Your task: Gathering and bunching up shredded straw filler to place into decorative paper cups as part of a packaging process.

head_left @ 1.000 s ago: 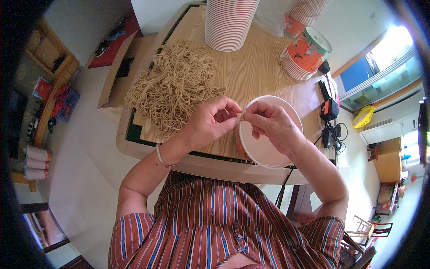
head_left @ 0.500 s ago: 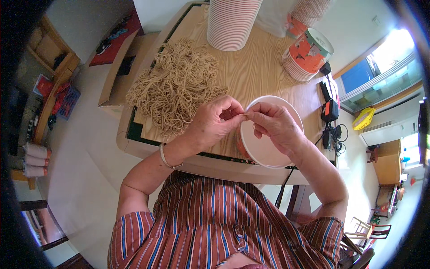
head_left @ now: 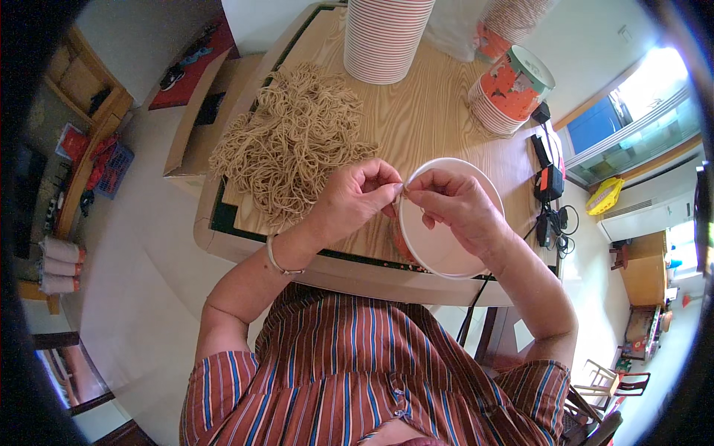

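My left hand and my right hand meet at the left rim of a white-lined paper bucket. Each pinches thumb against forefinger, and the fingertips almost touch. Whatever lies between them is too small to make out. The bucket stands at the table's near edge with its mouth towards me; a bit of orange shows on its outer side. Beside my left hand, a loose heap of tan cord covers the left part of the table.
A tall stack of paper buckets stands at the back of the wood-grain table. Orange-printed buckets are stacked at the right, near black adapters and cables. An open cardboard box is left of the table.
My pinched fingertips have shifted very slightly left along the bucket's rim. The bucket and the cord heap have stayed where they were.
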The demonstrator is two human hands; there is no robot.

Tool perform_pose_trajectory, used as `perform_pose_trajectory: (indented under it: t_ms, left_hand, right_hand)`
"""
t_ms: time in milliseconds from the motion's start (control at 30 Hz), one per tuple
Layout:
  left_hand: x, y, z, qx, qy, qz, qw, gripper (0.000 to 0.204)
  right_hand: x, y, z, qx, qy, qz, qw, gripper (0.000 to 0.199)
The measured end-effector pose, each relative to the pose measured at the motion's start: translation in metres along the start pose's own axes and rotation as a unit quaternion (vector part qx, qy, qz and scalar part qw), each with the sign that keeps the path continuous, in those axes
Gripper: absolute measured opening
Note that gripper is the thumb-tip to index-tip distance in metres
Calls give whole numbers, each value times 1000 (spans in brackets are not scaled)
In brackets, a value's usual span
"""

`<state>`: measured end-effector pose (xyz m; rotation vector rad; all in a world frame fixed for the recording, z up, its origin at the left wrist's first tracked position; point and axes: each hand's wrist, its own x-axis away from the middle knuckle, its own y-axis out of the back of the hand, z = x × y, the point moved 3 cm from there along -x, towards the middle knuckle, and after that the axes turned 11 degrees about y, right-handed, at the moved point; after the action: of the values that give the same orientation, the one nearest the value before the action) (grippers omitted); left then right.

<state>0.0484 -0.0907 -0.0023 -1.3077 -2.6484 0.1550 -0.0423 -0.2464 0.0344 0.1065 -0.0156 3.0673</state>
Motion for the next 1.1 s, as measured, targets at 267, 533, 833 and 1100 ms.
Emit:
perform_pose_trajectory:
  t_ms: [267, 533, 833, 1100]
  left_hand:
    - [5, -1, -2, -77, -23, -22, 997, 8]
    - [7, -3, -2, -80, -11, -16, 997, 14]
    - [-3, 1, -1, -84, -19, 16, 996, 15]
    - [-3, 0, -4, -55, 6, 37, 998, 10]
  right_hand:
    - [-1, -1, 1, 44, -31, 1, 999, 9]
    - [-2, 0, -5, 36, 1, -17, 999, 17]
    - [-2, -1, -3, 36, -4, -5, 999, 19]
    - [-3, 0, -3, 27, -25, -17, 999, 23]
